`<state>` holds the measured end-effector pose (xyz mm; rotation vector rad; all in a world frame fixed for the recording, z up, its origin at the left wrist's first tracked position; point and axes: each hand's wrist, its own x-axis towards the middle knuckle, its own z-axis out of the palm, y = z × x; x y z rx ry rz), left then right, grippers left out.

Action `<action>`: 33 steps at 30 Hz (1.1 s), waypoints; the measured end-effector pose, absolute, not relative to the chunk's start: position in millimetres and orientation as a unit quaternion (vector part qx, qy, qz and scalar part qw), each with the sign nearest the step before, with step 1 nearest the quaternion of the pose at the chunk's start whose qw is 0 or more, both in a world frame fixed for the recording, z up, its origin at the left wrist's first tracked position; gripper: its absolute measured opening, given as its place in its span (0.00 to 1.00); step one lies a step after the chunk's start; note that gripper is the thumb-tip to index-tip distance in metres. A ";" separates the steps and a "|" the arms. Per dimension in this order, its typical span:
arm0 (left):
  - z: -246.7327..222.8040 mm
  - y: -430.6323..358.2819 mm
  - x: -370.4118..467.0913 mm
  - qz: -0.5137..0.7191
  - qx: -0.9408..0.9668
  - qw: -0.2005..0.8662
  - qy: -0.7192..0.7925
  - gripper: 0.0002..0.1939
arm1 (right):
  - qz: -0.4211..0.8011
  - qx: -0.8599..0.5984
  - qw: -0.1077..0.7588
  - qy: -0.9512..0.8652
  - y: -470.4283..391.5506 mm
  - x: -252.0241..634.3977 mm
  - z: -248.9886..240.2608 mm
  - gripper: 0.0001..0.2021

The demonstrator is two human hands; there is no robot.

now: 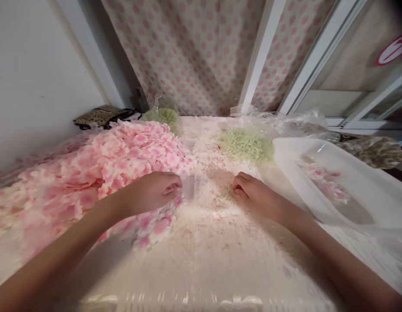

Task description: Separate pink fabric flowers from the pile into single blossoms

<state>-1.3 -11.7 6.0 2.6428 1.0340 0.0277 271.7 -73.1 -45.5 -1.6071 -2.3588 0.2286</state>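
My left hand (pixel 160 189) is closed at the right edge of a large heap of pink and white petals (pixel 122 151). What its curled fingers hold, if anything, is hidden. Across a stretch of table, my right hand (pixel 251 190) is also closed, with the fingertips turned in and their contents too small to make out. Just beyond it lies a tangle of pale green shreds (pixel 246 143). Fine reddish and green bits are scattered on the table (pixel 201 247) between the hands.
A white tray (pixel 295 186) with some pink petals stands at the right. Clear plastic bags (pixel 285 121), one bag with green shreds (pixel 166 117) and a patterned pouch (pixel 101 115) lie along the back. A dotted curtain (pixel 194 52) hangs behind.
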 end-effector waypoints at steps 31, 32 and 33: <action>-30.5 -58.8 27.0 0.246 0.683 0.583 0.364 0.08 | 0.265 -0.436 0.438 -0.740 -101.6 215.1 -34.6 0.05; -31.5 -59.6 26.9 0.246 0.686 0.583 0.359 0.07 | 0.269 -0.434 0.435 -0.742 -102.0 212.7 -35.9 0.06; -32.2 -60.3 26.8 0.246 0.688 0.582 0.357 0.07 | 0.277 -0.431 0.432 -0.742 -102.2 210.8 -36.9 0.07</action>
